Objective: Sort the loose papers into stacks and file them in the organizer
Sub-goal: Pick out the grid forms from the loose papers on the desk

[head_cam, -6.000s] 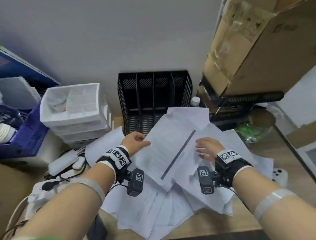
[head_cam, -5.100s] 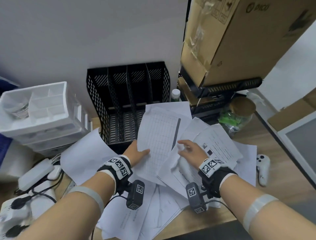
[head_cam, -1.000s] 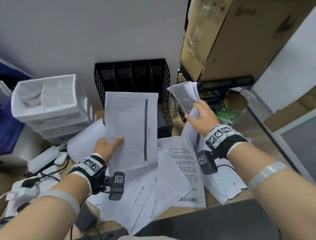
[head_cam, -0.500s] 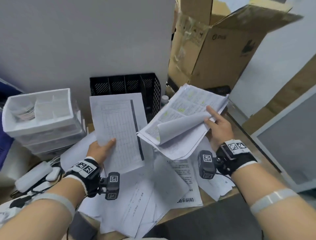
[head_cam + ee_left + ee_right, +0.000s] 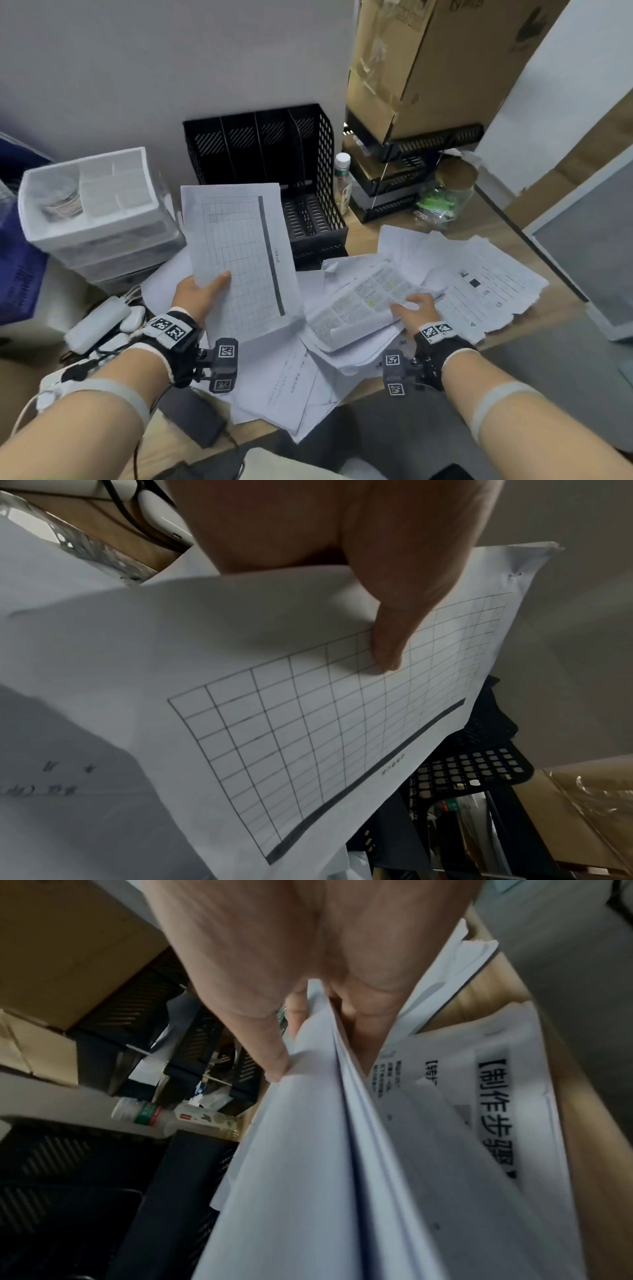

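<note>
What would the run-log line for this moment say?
left hand: holds grid sheet upright | right hand: grips paper bundle over pile | organizer: no papers visible

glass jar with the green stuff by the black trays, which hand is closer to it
Right. The right hand grips a bundle of papers just in front of the jar; the left hand holds the grid sheet far across the desk.

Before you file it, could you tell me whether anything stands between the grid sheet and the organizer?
Nothing visible does. The left hand holds the grid sheet up just in front of the organizer, whose slots look open and empty.
</note>
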{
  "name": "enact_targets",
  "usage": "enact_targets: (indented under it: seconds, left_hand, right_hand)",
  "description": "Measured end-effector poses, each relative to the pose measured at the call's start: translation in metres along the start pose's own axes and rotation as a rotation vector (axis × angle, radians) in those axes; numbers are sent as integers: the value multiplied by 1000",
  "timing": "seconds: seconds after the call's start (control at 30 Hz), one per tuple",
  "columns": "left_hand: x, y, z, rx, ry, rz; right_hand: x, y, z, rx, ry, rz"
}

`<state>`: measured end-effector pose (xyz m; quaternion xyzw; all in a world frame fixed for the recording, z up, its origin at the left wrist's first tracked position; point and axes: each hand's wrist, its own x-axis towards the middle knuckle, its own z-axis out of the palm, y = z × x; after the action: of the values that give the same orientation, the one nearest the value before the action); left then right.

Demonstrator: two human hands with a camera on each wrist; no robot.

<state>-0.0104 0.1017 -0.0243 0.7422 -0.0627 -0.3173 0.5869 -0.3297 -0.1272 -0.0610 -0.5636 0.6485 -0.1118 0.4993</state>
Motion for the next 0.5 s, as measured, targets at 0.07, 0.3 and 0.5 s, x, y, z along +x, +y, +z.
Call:
enact_targets:
  seconds: [0.07,0.3,0.5]
  left_hand:
    - [0,0,-5,-5,3,7]
    - [0,0,-24,-6,50,3]
    - [-7,-6,-44,17,111,40]
  right_hand:
    - [-2,-2,-3,-41,56,-59]
    - [10,-19,-48,-90,395,-175]
    - [11,-29,-13,-368,384,-11]
